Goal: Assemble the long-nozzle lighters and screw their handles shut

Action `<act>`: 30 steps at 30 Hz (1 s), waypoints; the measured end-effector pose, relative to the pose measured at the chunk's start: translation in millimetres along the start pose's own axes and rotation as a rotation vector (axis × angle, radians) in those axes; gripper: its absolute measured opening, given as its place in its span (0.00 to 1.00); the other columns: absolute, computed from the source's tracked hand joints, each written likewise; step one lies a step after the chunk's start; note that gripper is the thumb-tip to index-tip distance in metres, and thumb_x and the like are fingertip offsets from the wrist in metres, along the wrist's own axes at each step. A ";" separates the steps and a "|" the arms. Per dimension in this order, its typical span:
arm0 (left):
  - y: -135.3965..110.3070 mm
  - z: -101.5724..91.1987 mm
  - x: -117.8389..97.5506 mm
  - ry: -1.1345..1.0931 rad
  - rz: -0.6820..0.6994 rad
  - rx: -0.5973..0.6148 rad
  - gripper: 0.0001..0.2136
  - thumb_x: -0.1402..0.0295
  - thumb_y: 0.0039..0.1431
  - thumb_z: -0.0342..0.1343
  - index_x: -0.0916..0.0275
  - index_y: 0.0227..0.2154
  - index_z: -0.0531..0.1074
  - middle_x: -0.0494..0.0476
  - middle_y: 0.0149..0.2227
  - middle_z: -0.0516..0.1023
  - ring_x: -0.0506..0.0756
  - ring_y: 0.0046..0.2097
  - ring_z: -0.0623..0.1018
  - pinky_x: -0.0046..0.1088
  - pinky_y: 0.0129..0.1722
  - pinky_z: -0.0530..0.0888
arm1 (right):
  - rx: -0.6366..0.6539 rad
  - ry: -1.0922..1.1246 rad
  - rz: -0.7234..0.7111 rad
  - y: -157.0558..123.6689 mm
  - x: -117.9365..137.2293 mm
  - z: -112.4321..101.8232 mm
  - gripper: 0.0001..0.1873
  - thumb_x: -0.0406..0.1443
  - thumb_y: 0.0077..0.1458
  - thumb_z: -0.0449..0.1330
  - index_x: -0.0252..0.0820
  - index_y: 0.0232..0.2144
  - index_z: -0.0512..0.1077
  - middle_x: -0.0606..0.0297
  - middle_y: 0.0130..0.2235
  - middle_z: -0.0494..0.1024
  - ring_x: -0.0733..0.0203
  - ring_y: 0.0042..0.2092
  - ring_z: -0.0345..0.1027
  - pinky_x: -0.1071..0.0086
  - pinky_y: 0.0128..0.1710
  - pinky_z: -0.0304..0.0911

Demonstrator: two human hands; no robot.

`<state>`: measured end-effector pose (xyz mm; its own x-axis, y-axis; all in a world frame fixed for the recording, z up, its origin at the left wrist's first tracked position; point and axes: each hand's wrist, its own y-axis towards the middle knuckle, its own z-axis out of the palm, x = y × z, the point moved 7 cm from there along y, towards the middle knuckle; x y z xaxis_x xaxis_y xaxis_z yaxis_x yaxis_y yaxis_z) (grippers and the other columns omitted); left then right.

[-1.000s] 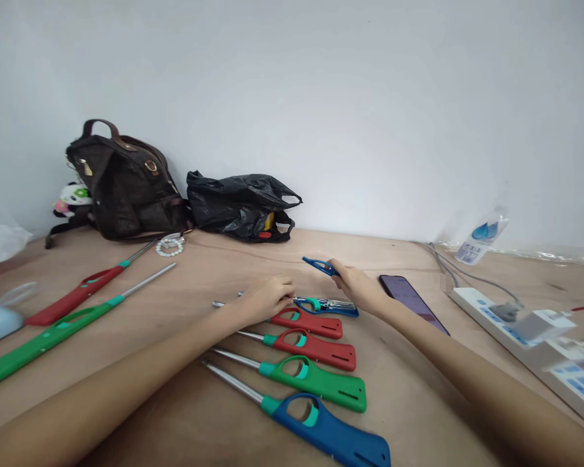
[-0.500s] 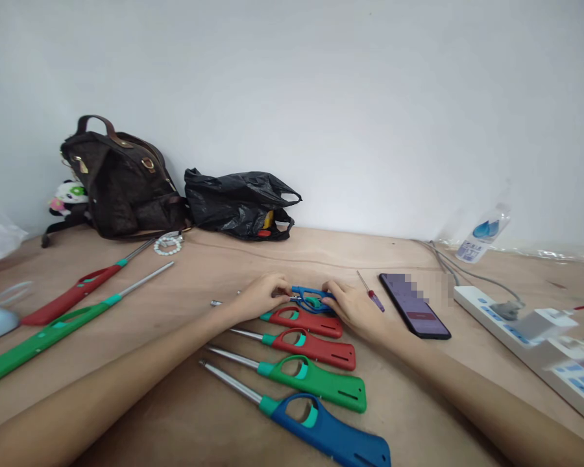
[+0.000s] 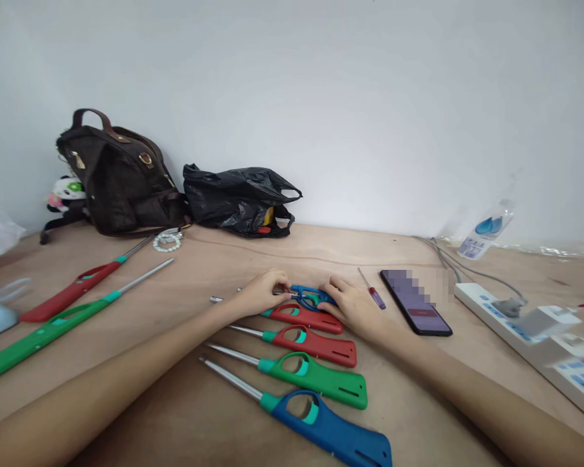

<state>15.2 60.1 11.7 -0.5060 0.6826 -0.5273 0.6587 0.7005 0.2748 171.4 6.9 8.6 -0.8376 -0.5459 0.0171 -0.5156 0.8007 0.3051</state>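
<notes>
My right hand (image 3: 349, 303) is wrapped over the handle of a small blue gas lighter (image 3: 311, 290) at the far end of a row. My left hand (image 3: 267, 290) pinches at the front end of that same lighter; its fingers hide the exact spot. Just nearer lies a red lighter (image 3: 304, 316), close under both hands. Then come another red lighter (image 3: 328, 347), a green lighter (image 3: 331, 383) and a larger-looking blue lighter (image 3: 340, 431), side by side. Their metal tubes point left and their handles right.
Right of my right hand lie a small screwdriver (image 3: 377, 297), a phone (image 3: 416, 305) and a power strip (image 3: 477, 301) with plugs. A bottle (image 3: 486, 230) leans at the wall. Long red (image 3: 73, 292) and green lighters (image 3: 43, 334), a backpack (image 3: 121, 175) and a black plastic bag (image 3: 233, 198) are left.
The view has shifted very slightly. Both hands stay at the far blue lighter, with only small finger movements.
</notes>
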 end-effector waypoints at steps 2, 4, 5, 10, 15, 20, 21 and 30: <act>0.3 0.8 1.4 0.002 0.003 0.004 0.02 0.73 0.54 0.58 0.66 0.28 0.73 0.53 0.31 0.73 0.54 0.36 0.73 0.28 0.37 0.68 | -0.028 0.007 -0.017 -0.8 0.8 -2.6 0.13 0.42 0.61 0.55 0.40 0.44 0.69 0.54 0.44 0.71 0.52 0.43 0.69 0.61 0.40 0.66; 0.6 1.2 3.4 0.012 -0.003 0.001 0.02 0.72 0.53 0.58 0.66 0.28 0.73 0.53 0.31 0.74 0.55 0.37 0.73 0.28 0.38 0.69 | -0.039 0.032 -0.036 -1.2 2.1 -5.9 0.13 0.41 0.60 0.56 0.40 0.43 0.70 0.54 0.44 0.71 0.51 0.44 0.69 0.60 0.42 0.66; 0.7 1.3 4.3 0.019 -0.006 -0.001 0.02 0.72 0.53 0.59 0.66 0.28 0.73 0.53 0.31 0.74 0.54 0.37 0.73 0.28 0.38 0.69 | -0.036 0.046 -0.044 -1.2 2.7 -7.3 0.13 0.41 0.60 0.57 0.40 0.43 0.70 0.54 0.44 0.71 0.51 0.44 0.68 0.60 0.42 0.66; 1.0 1.3 4.7 0.025 0.001 0.001 0.02 0.72 0.54 0.59 0.65 0.28 0.74 0.53 0.31 0.75 0.54 0.36 0.73 0.27 0.38 0.69 | 0.009 -0.008 -0.106 1.1 6.9 -8.3 0.13 0.38 0.59 0.59 0.37 0.44 0.71 0.53 0.43 0.72 0.51 0.43 0.69 0.58 0.43 0.67; 1.0 1.8 7.2 0.024 0.016 -0.011 0.02 0.72 0.54 0.59 0.65 0.29 0.74 0.53 0.32 0.75 0.54 0.36 0.73 0.27 0.39 0.69 | -0.024 -0.082 -0.195 1.6 7.4 -4.1 0.13 0.39 0.62 0.55 0.36 0.44 0.71 0.52 0.41 0.73 0.50 0.43 0.69 0.56 0.43 0.67; 1.0 3.6 15.6 0.013 0.020 -0.004 0.03 0.70 0.54 0.60 0.64 0.31 0.75 0.54 0.34 0.76 0.54 0.38 0.74 0.28 0.40 0.69 | -0.042 -0.041 -0.228 1.4 2.2 -3.1 0.14 0.40 0.62 0.54 0.38 0.46 0.71 0.53 0.43 0.73 0.52 0.44 0.69 0.56 0.44 0.67; 1.0 3.9 16.9 0.007 0.015 0.005 0.04 0.70 0.54 0.60 0.65 0.31 0.76 0.55 0.34 0.76 0.55 0.39 0.74 0.28 0.40 0.69 | -0.041 -0.030 -0.233 1.4 2.1 -3.3 0.15 0.40 0.62 0.54 0.37 0.46 0.71 0.53 0.43 0.73 0.52 0.44 0.68 0.56 0.44 0.67; 2.6 0.3 12.9 -0.030 0.008 0.049 0.05 0.73 0.52 0.62 0.64 0.33 0.78 0.55 0.34 0.78 0.55 0.39 0.75 0.28 0.40 0.69 | -0.044 0.043 -0.215 1.2 5.2 -2.7 0.15 0.36 0.60 0.56 0.38 0.49 0.71 0.53 0.44 0.73 0.51 0.46 0.69 0.56 0.46 0.67</act>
<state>10.6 70.6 5.4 -0.4838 0.6814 -0.5492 0.6895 0.6833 0.2403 167.0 4.3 11.6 -0.7005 -0.7135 -0.0123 -0.6722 0.6540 0.3471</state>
